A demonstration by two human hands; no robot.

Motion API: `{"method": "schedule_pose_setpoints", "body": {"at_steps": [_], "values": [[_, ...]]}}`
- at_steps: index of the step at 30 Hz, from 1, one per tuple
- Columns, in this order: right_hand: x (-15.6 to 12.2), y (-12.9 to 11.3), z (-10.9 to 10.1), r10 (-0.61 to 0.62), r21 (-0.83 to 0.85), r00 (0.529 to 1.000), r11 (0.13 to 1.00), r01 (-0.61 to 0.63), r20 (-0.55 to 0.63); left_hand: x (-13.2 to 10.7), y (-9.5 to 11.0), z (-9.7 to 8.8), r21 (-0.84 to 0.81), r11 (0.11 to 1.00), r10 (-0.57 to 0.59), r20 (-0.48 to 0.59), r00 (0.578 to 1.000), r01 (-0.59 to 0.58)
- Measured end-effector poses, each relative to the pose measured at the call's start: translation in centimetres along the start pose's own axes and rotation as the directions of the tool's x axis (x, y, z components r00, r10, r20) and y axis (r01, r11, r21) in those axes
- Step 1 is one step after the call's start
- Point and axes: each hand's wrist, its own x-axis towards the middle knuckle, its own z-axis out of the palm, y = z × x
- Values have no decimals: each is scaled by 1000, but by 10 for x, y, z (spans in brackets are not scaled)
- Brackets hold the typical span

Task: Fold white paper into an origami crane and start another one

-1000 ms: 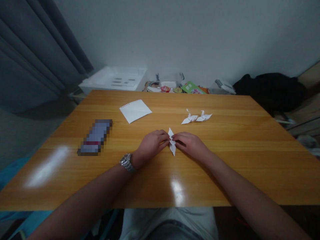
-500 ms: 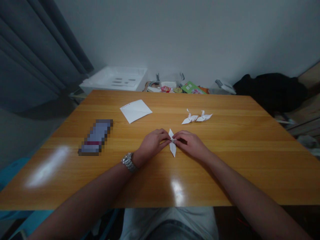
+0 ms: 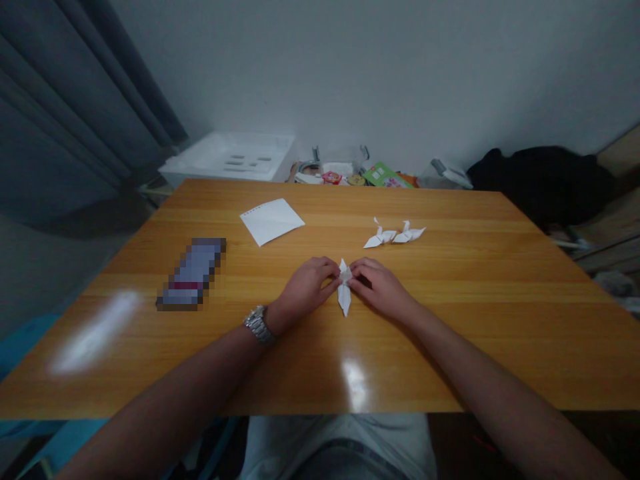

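Note:
Between my two hands is a white paper crane [image 3: 345,299], its pointed wings stretching toward and away from me. My left hand [image 3: 311,285], with a metal watch [image 3: 259,325] on the wrist, pinches the crane's left side between thumb and fingers. From the right, my right hand [image 3: 381,285] pinches its other side in the same way. The fingertips cover parts of the folded middle. Farther back on the right, two finished-looking paper cranes [image 3: 380,238] [image 3: 409,233] stand side by side on the table.
On the wooden table [image 3: 490,320] a sheet of white paper [image 3: 273,222] lies at the back left, and a pixelated dark phone-like object [image 3: 193,273] nearer on the left. Behind the far edge are a white foam box [image 3: 235,157], a green booklet [image 3: 385,175] and a black cloth [image 3: 540,180].
My hands have drawn slightly apart, and the crane's middle between them looks wider and flatter. Its near wing has shifted a little left. The other things stay put.

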Motion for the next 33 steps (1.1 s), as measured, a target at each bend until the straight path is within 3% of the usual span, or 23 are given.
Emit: {"method": "schedule_pose_setpoints", "body": {"at_steps": [3,9,19,25,33], "values": [[1,-1,1,22,9,1000,1000,-22,-6,1,1,0,6,1000,-12,2,1000,12],[0,-3,1,198,44,979,980,-196,-49,1,1,0,-19,995,-98,-25,995,97],[-1,-4,3,196,73,977,979,-190,-86,1,3,2,-25,995,-99,-61,993,98],[0,-5,0,150,-17,987,988,-151,-57,1,4,3,3,994,-106,-50,993,106],[-1,1,-2,104,60,994,993,-101,-39,-1,2,2,-31,995,-99,-69,993,97]]}}
